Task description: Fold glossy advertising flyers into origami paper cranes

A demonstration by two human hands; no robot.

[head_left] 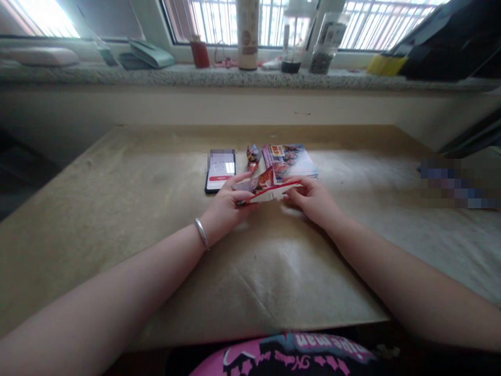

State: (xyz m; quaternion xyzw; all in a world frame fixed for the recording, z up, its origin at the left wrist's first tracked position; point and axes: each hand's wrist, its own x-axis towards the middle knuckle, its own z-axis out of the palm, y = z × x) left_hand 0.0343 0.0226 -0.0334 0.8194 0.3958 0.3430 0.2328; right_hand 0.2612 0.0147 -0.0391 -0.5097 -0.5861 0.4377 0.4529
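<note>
Between my two hands is a folded printed paper leaflet, with a red edge and a white side toward me. A colourful flap of it stands up near the middle. My left hand, with a silver bangle on the wrist, is closed on its left end. My right hand pinches its right end between thumb and fingers. Just beyond lies a stack of printed leaflets with food pictures. Left of the stack is a small folded colourful paper piece. A phone with a lit screen lies beyond my left hand.
The table has a beige, slightly wrinkled cover. A partly blurred colourful item lies at its right side. Behind the table, a speckled stone windowsill carries a red container, a tall bottle and a dark bag.
</note>
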